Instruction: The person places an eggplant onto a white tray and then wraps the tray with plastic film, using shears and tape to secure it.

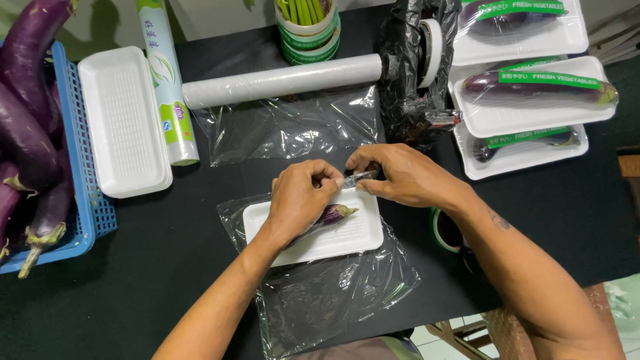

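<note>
So far, three wrapped foam trays point(533, 120), each with an eggplant under film and a green label strip, lie stacked at the far right of the black table point(167, 267). A fourth is only partly done: a white foam tray point(347, 237) sits on a loose sheet of clear cling film point(333, 300) near the table's front edge, and a small purple eggplant point(330, 217) lies in it, its green stem end pointing right. The film is not yet folded over this tray, and no label strip is on it.

Both hands meet just above the tray's far edge. The left hand point(300, 197) is curled over the eggplant, fingers bent in close, thumb and forefinger pinched at a small clear piece, seemingly film or tape point(360, 178). The right hand point(403, 175) pinches the other end of that piece, fingers nearly closed on it.

Plenty seems left to do. A blue basket point(80, 220) at the left holds several long unwrapped eggplants point(27, 133), and a stack of empty foam trays point(123, 120) waits beside it. A cling film roll point(280, 80) lies farther back with another sheet pulled out in front of it, and green tape rolls point(310, 37) stand behind it.
</note>
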